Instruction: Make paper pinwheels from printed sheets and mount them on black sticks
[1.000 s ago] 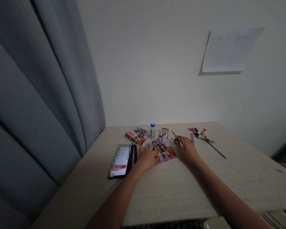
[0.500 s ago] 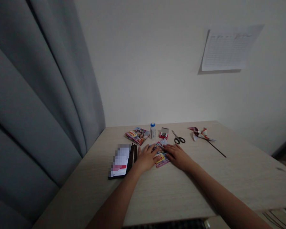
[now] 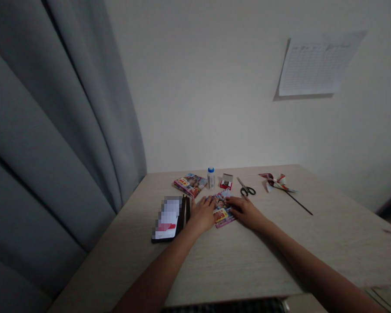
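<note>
Two sides of a colourful printed paper [image 3: 224,209] are covered: the left hand [image 3: 203,214] lies flat on its left, the right hand [image 3: 248,213] on its right, both loosely spread and grasping nothing. The paper lies between the near and far edges of the desk [image 3: 247,269]. Toward the left edge is a phone [image 3: 168,221]; by the far edge, a blue-capped bottle [image 3: 211,179] stands upright, and a pinwheel [image 3: 273,181] lies near the far right corner.

The printed paper [image 3: 223,211] is multicoloured, the bottle [image 3: 211,180] whitish, its cap [image 3: 210,169] blue, the scissor handles [image 3: 247,188] black.
</note>
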### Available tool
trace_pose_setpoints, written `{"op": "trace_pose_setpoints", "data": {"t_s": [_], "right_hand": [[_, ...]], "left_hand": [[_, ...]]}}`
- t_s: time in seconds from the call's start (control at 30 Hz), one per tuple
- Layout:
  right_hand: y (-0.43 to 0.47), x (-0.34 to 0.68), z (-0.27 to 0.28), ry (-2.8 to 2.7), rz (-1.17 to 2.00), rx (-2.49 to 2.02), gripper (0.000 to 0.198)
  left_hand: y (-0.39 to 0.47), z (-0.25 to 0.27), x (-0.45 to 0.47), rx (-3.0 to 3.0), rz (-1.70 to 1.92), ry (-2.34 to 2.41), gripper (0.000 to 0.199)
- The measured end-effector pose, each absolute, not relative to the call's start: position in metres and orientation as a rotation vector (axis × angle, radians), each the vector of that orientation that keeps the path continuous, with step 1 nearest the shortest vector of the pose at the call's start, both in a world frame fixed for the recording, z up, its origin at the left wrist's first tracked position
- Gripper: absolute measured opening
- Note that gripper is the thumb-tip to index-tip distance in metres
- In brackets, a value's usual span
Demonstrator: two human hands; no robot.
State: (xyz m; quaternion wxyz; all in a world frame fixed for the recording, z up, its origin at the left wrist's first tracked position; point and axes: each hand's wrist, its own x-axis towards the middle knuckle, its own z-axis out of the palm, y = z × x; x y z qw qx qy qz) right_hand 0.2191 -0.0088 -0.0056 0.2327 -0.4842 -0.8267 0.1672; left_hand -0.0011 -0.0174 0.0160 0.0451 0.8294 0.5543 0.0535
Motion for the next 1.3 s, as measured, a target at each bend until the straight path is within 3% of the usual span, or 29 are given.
{"op": "trace_pose_setpoints", "data": {"t_s": [0.17, 0.57, 1.3], "right_hand": [[0.003, 0.227, 0.007, -2.210, 0.552, -1.262, 0.033], [0.047, 0.208, 0.024, -2.114, 0.392, -1.107, 0.033], [0.093, 0.164, -0.002, -2.226, 0.431, -1.083, 0.057]], "left_hand": [[-0.017, 0.024, -0.008, 2.591, 0.314, 1.701, 0.053], [-0.021, 0.013, -0.035, 2.550, 0.355, 1.730, 0.039], [-0.023, 0.006, -0.042, 2.519, 0.453, 1.788, 0.038]]}}
